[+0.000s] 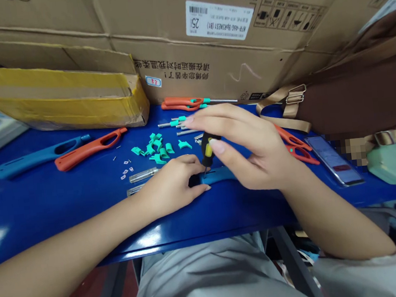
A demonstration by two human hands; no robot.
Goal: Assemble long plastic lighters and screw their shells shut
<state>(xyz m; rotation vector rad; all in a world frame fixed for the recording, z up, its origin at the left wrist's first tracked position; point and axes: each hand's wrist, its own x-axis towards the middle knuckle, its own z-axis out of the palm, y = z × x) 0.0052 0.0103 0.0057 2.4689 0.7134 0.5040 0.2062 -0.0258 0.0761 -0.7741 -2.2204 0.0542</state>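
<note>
A short black and yellow screwdriver (207, 153) stands nearly upright, its tip on a blue lighter casing (221, 174) lying on the blue table. Around the screwdriver's handle, the thumb and fingers of my right hand (254, 147) are curled. My left hand (175, 183) pinches the casing's left end between thumb and fingers, close to the tip; part of the casing is hidden by both hands. Beside my left hand lie clear fuel tubes (143, 174). Beyond it are several green plastic triggers (157, 145) and thin metal tubes (186, 132).
Blue (41, 157) and orange (89, 149) casings lie at left, near tiny white pieces (124, 173). Orange lighters (183, 103) lie at the back, below a large cardboard box (175, 52). A taped box (91, 100) stands back left. More orange parts (296, 150) and a phone (335, 161) lie right.
</note>
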